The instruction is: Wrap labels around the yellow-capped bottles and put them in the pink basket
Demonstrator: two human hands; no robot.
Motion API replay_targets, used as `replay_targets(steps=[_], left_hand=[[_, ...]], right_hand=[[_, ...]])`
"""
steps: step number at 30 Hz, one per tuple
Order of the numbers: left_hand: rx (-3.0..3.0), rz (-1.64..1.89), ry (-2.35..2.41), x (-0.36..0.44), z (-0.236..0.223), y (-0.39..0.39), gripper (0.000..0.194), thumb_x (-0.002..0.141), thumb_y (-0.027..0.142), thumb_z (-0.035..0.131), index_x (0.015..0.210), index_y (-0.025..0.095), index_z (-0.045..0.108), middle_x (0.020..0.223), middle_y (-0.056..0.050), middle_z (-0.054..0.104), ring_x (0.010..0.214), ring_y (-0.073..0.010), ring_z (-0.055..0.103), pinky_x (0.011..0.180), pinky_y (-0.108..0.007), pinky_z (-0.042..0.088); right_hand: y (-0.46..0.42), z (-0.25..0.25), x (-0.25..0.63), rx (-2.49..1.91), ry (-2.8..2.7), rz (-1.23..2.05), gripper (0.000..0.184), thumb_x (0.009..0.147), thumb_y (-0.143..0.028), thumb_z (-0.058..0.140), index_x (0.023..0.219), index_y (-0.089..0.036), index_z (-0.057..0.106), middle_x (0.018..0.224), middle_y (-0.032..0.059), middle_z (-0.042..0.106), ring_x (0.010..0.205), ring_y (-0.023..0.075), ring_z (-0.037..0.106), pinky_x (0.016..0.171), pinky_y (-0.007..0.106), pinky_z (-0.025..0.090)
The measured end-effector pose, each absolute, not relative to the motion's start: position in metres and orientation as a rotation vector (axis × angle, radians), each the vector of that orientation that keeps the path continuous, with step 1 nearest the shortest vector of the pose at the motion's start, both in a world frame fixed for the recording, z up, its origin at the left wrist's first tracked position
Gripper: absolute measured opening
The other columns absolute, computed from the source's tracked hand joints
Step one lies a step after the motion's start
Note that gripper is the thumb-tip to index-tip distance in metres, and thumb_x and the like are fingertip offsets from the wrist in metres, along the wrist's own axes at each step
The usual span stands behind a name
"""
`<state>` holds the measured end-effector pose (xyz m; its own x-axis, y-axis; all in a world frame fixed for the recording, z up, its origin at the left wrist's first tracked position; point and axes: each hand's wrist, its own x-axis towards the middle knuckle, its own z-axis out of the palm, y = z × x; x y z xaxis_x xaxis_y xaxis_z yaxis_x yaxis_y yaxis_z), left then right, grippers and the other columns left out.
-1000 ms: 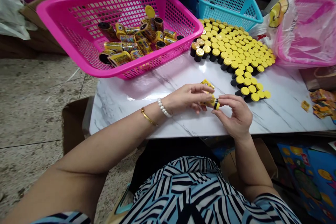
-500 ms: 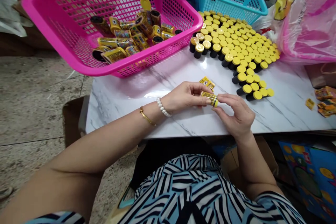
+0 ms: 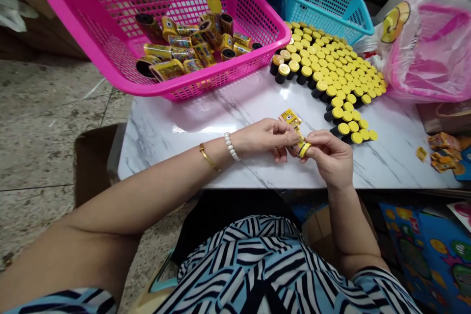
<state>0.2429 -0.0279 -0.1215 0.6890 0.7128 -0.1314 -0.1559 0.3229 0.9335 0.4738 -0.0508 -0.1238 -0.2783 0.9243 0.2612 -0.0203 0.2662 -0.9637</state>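
Observation:
My left hand (image 3: 265, 137) and my right hand (image 3: 328, 156) meet over the near part of a white marble table (image 3: 206, 127). Both pinch one small yellow-capped canister (image 3: 302, 147) with a yellow printed label wrapped round it. Its cap faces my right hand. A small stack of yellow labels (image 3: 290, 117) lies on the table just beyond my left fingers. Several black canisters with yellow caps (image 3: 331, 78) stand packed together farther back on the right.
A pink basket (image 3: 110, 54) at the back left holds several labelled canisters lying loose. Behind the capped canisters stands a blue basket (image 3: 324, 5). At the right edge are a pink plastic bag (image 3: 430, 54) and loose orange wrappers (image 3: 443, 152).
The canister has turned between my fingers and my right hand has closed further round its capped end. Both hands stay at the same spot on the table.

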Motion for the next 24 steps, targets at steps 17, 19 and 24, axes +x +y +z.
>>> replay_targets(steps=[17, 19, 24], left_hand=[[0.954, 0.621, 0.788, 0.247, -0.116, -0.031, 0.043, 0.093, 0.053, 0.073, 0.081, 0.012, 0.069, 0.062, -0.004, 0.067, 0.04, -0.0078, 0.052, 0.037, -0.019, 0.035], [1.024, 0.669, 0.787, 0.247, -0.117, -0.031, 0.035, 0.093, 0.044, 0.077, 0.082, 0.012, 0.069, 0.065, -0.003, 0.067, 0.044, -0.007, 0.054, 0.041, -0.018, 0.038], [1.199, 0.797, 0.691, 0.243, -0.117, -0.029, 0.023, 0.086, 0.029, 0.082, 0.096, 0.014, 0.068, 0.075, 0.0, 0.068, 0.056, -0.0064, 0.056, 0.054, -0.018, 0.046]], right_hand=[[-0.059, -0.116, 0.472, -0.837, -2.156, 0.071, 0.046, 0.082, -0.014, 0.085, 0.124, -0.032, 0.074, 0.114, 0.0053, 0.08, 0.099, 0.0223, 0.079, 0.091, 0.039, 0.069], [-0.06, -0.119, 0.47, -0.964, -2.03, 0.348, 0.039, 0.082, -0.02, 0.087, 0.118, -0.029, 0.076, 0.106, 0.005, 0.08, 0.091, 0.0213, 0.079, 0.085, 0.038, 0.07], [-0.054, -0.128, 0.46, -1.187, -1.547, 1.103, 0.046, 0.082, -0.034, 0.088, 0.123, -0.025, 0.071, 0.094, 0.0015, 0.079, 0.076, 0.0168, 0.079, 0.078, 0.034, 0.07]])
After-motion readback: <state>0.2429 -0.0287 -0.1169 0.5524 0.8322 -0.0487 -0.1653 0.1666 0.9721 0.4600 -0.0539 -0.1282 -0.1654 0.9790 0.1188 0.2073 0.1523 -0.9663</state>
